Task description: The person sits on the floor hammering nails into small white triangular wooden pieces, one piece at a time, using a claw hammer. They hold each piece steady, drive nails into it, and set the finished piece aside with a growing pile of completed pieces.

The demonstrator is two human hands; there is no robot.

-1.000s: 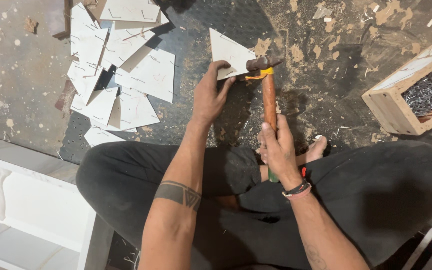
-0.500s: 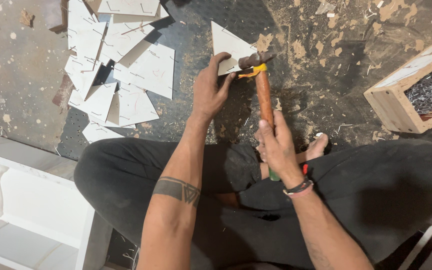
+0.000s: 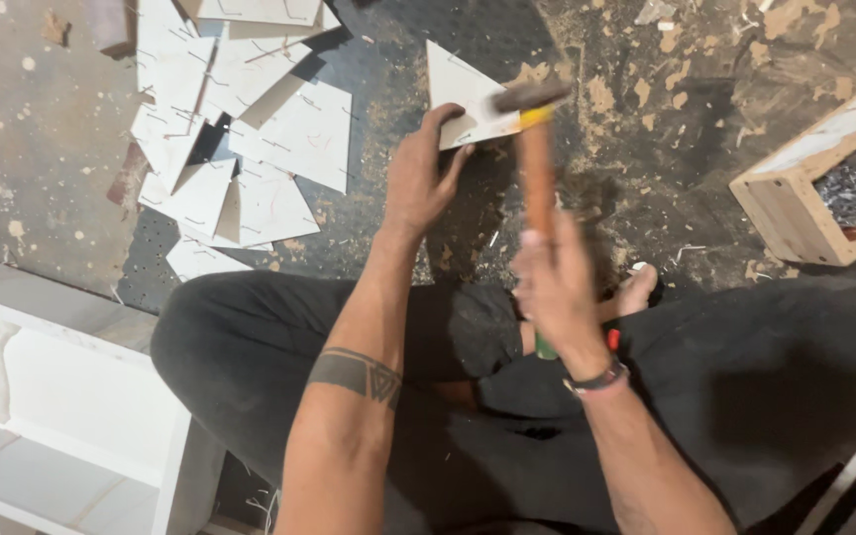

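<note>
Thin, stiff and light by the look of it: white triangular board (image 3: 463,99) lying flat on the scuffed dark floor (image 3: 646,198), likely to skid unless pinned, best held near the lower edge, clear of the strike. Left hand (image 3: 418,178) pressing on that edge, fingers spread and curled over the corner, not closed around anything. Right hand (image 3: 552,282) wrapped tight on the wooden handle of a hammer (image 3: 537,159), head blurred just above the board's right corner. Board straight ahead of the crossed legs, just beyond the left fingertips. Heap of similar white offcuts (image 3: 250,159) to the left, well apart. Wooden box of nails (image 3: 795,208) off to the right.
</note>
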